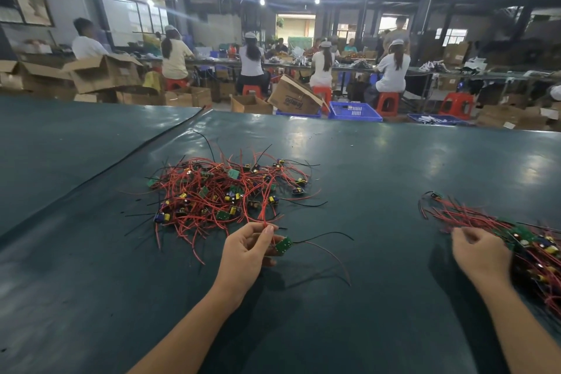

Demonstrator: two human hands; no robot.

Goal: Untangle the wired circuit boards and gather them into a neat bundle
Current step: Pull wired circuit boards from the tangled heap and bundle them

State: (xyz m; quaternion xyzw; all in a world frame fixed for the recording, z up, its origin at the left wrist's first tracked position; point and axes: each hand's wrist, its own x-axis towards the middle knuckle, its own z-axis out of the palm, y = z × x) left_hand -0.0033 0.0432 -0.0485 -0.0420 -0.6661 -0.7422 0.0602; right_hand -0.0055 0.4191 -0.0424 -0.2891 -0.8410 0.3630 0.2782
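— What takes up most of the view?

— A dark green table (pixel 364 328), wide and shiny. Beyond its far edge sit cardboard boxes (pixel 103 73) and blue crates (pixel 354 112), with people on red stools (pixel 387 104) at another bench.

— And on the table?

— Two heaps. The larger is the tangled pile (pixel 224 191), left of centre: red and black wires looped through many small green boards, too many to count. The other is the gathered bundle (pixel 534 249) at the right edge, its wires lying roughly one way, toward the far left.

— The hands?

— Two bare forearms reach in from the near edge. The left hand (pixel 246 252) sits at the pile's near edge, fingers curled; thumb and forefinger pinch a red wire that runs up into the pile.

— Holding a board?

— One: a single board (pixel 283 245), green, at its fingertips, well apart from the bundle. One black wire and one red wire trail from it to the right.

— The right hand (pixel 479 255)?

— Knuckles up and fingers curled at the bundle's near left side. It is blurred; I cannot tell whether it grips anything.
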